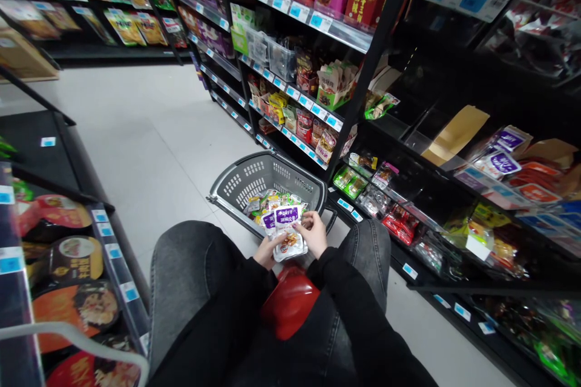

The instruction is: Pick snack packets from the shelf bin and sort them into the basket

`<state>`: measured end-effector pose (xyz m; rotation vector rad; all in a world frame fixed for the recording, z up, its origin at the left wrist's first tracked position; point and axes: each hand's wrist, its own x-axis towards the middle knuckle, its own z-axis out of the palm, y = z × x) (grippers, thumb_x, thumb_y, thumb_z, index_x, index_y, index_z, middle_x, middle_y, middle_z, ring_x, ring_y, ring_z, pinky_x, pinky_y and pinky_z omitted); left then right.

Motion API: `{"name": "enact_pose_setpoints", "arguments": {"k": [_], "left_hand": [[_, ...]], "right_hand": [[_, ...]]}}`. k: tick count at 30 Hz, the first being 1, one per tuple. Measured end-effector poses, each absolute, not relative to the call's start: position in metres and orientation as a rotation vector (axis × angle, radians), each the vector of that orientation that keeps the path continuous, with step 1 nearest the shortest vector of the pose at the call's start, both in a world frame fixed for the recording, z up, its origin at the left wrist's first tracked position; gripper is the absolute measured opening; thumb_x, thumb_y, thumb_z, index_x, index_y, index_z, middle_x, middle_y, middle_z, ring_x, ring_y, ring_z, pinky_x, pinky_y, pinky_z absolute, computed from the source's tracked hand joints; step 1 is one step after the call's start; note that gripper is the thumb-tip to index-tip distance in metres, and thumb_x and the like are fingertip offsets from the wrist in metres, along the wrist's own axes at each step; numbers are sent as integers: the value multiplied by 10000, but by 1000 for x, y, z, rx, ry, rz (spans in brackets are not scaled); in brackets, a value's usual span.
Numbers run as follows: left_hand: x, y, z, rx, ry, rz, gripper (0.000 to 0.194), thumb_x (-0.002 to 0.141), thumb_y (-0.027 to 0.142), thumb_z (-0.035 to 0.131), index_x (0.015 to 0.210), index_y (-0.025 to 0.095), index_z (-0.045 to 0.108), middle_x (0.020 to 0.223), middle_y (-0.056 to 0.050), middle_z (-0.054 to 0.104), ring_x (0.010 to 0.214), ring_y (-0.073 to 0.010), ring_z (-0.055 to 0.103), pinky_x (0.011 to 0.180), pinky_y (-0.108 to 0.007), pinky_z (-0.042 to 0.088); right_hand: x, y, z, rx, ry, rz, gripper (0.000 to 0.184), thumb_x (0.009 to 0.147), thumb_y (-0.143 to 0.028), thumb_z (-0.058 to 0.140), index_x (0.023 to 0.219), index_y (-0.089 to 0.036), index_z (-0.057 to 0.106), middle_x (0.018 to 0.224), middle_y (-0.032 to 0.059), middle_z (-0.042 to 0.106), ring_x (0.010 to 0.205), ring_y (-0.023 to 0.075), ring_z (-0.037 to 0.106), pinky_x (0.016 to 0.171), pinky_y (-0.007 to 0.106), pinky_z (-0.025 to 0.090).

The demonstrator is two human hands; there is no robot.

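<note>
Between my knees, my left hand [269, 251] and my right hand [315, 233] hold small white-and-purple snack packets [289, 246] from either side. The fingers of both hands are closed on the packets' edges. How many packets are in the hands is hard to make out. Just beyond and partly under them stands a grey shopping basket [245, 170] with slotted walls. More small colourful packets [261, 202] lie in the bottom of the basket, partly hidden by the held ones.
A glossy red surface [293, 302] shows between my thighs. Shelves of packaged snacks [336, 81] rise ahead and to the right. A low shelf with round food bowls [75, 257] stands close on the left. Pale floor tiles [136, 115] run along the aisle.
</note>
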<state>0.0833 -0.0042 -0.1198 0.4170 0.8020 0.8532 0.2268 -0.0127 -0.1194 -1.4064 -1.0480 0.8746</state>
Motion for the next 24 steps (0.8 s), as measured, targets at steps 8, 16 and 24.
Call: {"name": "enact_pose_setpoints", "arguments": {"k": [8, 16, 24], "left_hand": [[82, -4, -121, 418, 775, 874, 559, 598, 178, 786, 1113, 81, 591, 984, -159, 706, 967, -334, 649, 901, -440, 501], [82, -3, -120, 406, 696, 877, 458, 676, 223, 739, 1088, 89, 590, 1030, -172, 692, 1050, -349, 610, 948, -458, 470], [80, -1, -117, 311, 859, 895, 391, 677, 82, 654, 1062, 77, 586, 850, -112, 725, 776, -272, 693, 781, -404, 555]], "right_hand": [[226, -13, -119, -1422, -1174, 867, 325, 721, -484, 632, 712, -171, 545, 618, -23, 521, 573, 145, 470, 564, 233, 357], [235, -5, -122, -1264, -918, 1121, 343, 633, -474, 651, 718, -188, 482, 649, 7, 578, 601, 176, 546, 559, 247, 443], [259, 3, -128, -1272, -536, 1011, 257, 715, -334, 602, 830, -188, 425, 780, 47, 615, 699, 206, 625, 647, 305, 528]]}}
